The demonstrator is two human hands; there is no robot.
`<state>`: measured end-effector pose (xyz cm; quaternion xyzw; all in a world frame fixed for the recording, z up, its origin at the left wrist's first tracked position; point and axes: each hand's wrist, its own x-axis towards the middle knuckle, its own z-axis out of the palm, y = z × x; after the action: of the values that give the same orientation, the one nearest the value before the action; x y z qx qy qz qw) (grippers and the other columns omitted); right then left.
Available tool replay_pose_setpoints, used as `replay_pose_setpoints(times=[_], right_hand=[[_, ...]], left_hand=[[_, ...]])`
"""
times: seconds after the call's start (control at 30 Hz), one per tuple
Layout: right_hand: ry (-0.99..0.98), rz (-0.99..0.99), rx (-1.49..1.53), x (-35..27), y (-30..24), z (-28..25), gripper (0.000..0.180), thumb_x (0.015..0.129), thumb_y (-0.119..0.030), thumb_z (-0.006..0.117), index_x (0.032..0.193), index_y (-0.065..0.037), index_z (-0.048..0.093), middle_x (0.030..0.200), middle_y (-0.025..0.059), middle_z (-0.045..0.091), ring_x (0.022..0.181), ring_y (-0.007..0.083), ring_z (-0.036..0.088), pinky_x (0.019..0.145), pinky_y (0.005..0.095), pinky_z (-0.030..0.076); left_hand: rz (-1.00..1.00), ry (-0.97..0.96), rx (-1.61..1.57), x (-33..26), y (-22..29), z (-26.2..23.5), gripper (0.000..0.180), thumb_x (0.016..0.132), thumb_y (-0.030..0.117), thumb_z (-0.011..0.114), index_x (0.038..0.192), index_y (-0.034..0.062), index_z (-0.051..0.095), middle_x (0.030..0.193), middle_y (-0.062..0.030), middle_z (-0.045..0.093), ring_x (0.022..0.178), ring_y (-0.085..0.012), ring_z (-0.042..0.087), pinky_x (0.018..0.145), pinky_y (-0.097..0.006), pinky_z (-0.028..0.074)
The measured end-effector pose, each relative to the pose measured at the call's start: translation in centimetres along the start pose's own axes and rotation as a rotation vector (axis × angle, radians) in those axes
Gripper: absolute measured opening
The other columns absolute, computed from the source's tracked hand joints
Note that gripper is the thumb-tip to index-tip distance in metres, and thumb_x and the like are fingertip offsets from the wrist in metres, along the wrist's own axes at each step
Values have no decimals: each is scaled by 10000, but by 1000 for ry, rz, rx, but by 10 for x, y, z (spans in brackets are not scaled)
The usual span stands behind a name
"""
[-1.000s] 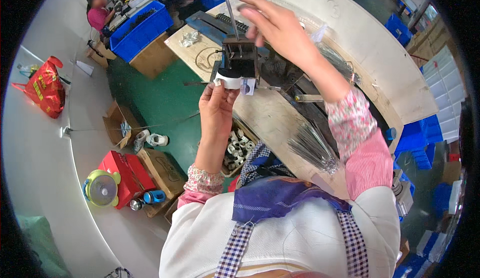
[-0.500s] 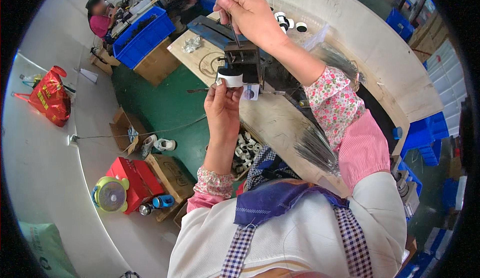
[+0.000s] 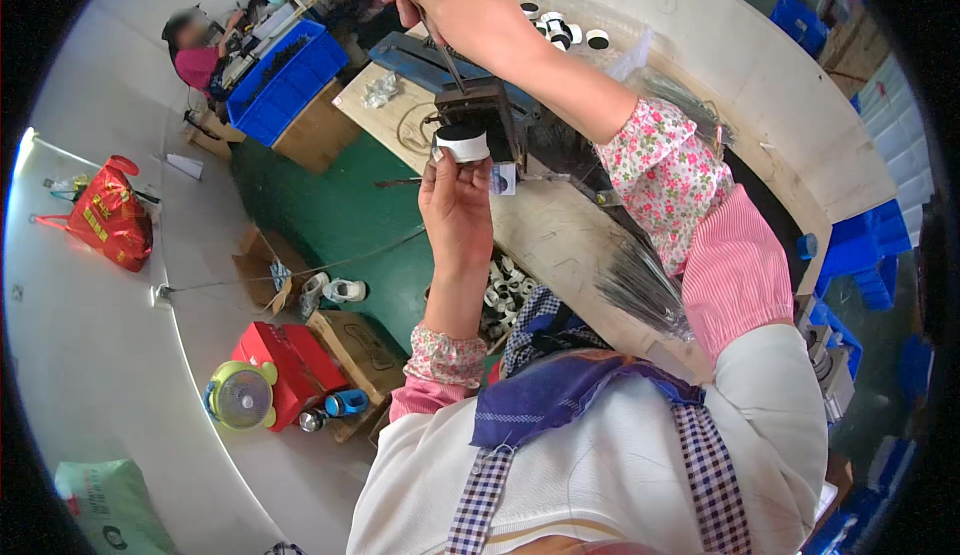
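**Both hands engaged at small black fixture on bench**

Grip of the left hand (image 3: pixel 455 205) is pinched on a small round white spool with a black face (image 3: pixel 463 142), thumb and fingertips closed around its rim. The spool is held raised, touching the front of a small black fixture (image 3: pixel 490 115) that stands directly above the hand. Grip of the right hand (image 3: pixel 460 0) is closed around a thin metal rod (image 3: pixel 440 40), which slants down from the fist to the top of the fixture. The right hand sits above and slightly left of the left one, well clear of the spool.

Beyond the fixture lies a blue metal plate (image 3: pixel 415 60) on the wooden bench (image 3: pixel 560 245). Right of the right forearm, a bundle of thin grey wires (image 3: pixel 640 290) lies on the bench. Further spools in black and white (image 3: pixel 560 30) lie just right of the right hand on the pale curved surface behind. Below the left wrist, a box of similar white spools (image 3: pixel 505 290) stands on the floor.

Well left of both hands: a blue crate (image 3: pixel 285 85) on a cardboard box, a red bag (image 3: pixel 105 220), a red box (image 3: pixel 285 365) and a green round fan (image 3: pixel 240 395). Another person (image 3: pixel 195 50) sits at the far upper left.
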<state>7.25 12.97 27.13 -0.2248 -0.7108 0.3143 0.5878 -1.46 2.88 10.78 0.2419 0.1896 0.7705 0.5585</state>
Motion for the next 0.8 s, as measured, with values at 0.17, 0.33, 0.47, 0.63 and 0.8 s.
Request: replay_pose_setpoints(times=[0.17,0.33,0.47,0.63,0.8], right_hand=[[8,-19,24,1,0,-1,253,949,-192,469,842,-3,598,647,96,589,603,193,563,576,317,451],[-8,16,40,5,3,1,251,942,-178,471,823,2,599,640,111,597,588,211,579,562,325,454],[15,-57,4,9,9,-2,261,935,-174,463,813,11,601,639,124,601,576,225,586,552,334,455],[-22,-1,67,16,16,-1,269,930,-184,465,809,11,605,637,117,603,566,215,586,535,321,449],[-22,24,116,17,21,1,266,925,-177,464,806,12,608,629,112,604,532,196,577,518,316,445]], left_hand=[[19,-9,-30,3,-12,5,164,937,151,565,1048,35,531,1053,-92,619,958,-186,606,874,-356,494],[123,68,71,8,-20,19,131,929,150,580,912,48,501,941,-90,619,873,-174,605,845,-347,491],[118,199,231,15,-24,27,168,902,160,595,895,22,501,835,-77,583,770,-154,586,751,-315,502],[8,295,267,23,-17,35,207,885,216,603,936,31,527,825,-57,591,738,-150,587,665,-300,518],[-39,367,297,25,-16,35,161,872,191,593,916,44,546,808,-56,595,707,-158,593,664,-308,522]])
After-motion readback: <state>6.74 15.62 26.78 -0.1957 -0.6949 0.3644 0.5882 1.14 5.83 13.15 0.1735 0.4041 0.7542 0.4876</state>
